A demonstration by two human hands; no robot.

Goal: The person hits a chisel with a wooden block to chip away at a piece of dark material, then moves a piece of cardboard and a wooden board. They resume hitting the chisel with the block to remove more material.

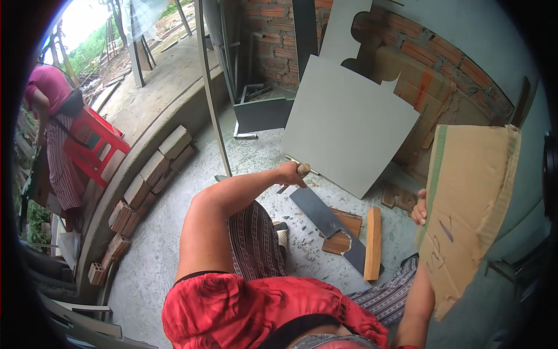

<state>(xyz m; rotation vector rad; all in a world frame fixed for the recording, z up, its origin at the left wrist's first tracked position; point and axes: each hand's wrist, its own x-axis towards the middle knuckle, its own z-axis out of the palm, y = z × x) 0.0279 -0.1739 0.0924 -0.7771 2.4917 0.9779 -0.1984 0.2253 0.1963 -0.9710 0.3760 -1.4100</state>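
Note:
My left hand point(289, 175) reaches forward over the floor, its fingers closed around a tool with a round wooden handle point(303, 170). The working end of this tool is mostly hidden by the hand. At the right, my right hand point(419, 207) grips the left edge of a flat cardboard piece point(468, 203), which has a green strip and pen marks. Below and between the hands lies a dark grey board point(317, 212) with a ragged broken notch. Under it is a brown wooden board point(350, 223), and a light wooden block point(372, 244) rests across its near end.
A large grey panel point(349, 125) leans at the back, beside a cardboard box point(415, 75). Stacked bricks point(136, 192) line the low ledge at left. Chips litter the floor around the dark board. Beyond the ledge, a person in a pink top point(52, 87) stands by a red plastic chair point(96, 139).

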